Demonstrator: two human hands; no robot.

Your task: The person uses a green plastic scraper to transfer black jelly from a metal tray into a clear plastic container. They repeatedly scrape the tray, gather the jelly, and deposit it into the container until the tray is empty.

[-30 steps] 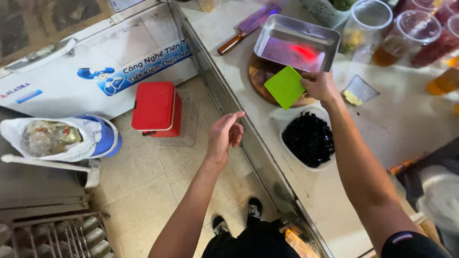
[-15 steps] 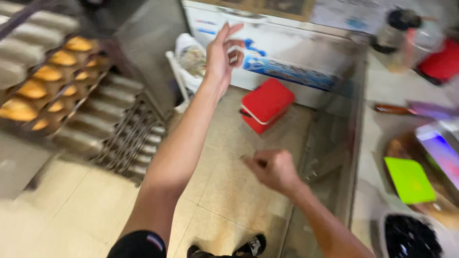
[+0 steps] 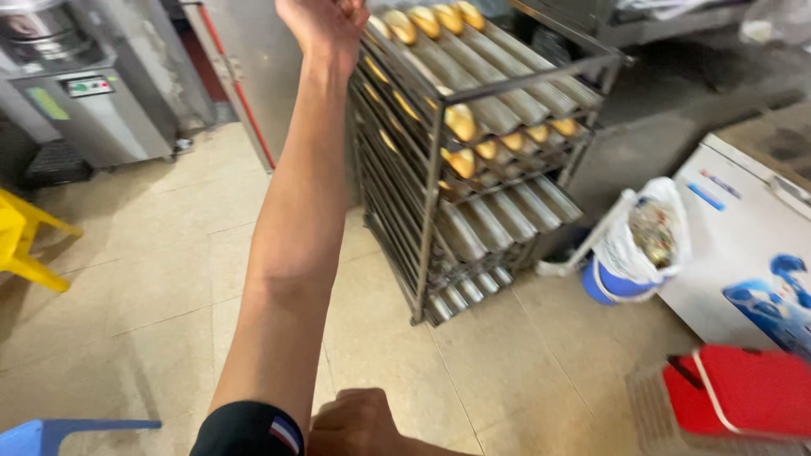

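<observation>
My left arm stretches up and forward, and my left hand point(image 3: 325, 25) sits at the top edge of the view, by the near corner of the top tray of a tall metal tray rack point(image 3: 473, 169). Its fingers are curled and cut off by the frame, so what they hold is hidden. Golden bread rolls point(image 3: 460, 122) lie in the corrugated trays, several on the top tray point(image 3: 422, 21) just right of the hand. My right hand point(image 3: 355, 422) is low at the bottom edge, closed in a fist with nothing visible in it.
A grey steel machine point(image 3: 59, 84) stands at the back left, with a yellow stool point(image 3: 21, 241) beside it. A blue chair edge point(image 3: 59, 432) shows bottom left. To the right are a white bag in a blue bucket point(image 3: 638, 245), a white chest freezer point(image 3: 752, 253) and a red box point(image 3: 743, 393).
The view has swung from the counter to the rack. My left hand has risen from mid-air to the rack's top tray. My right hand left the green board and dropped low, closed.
</observation>
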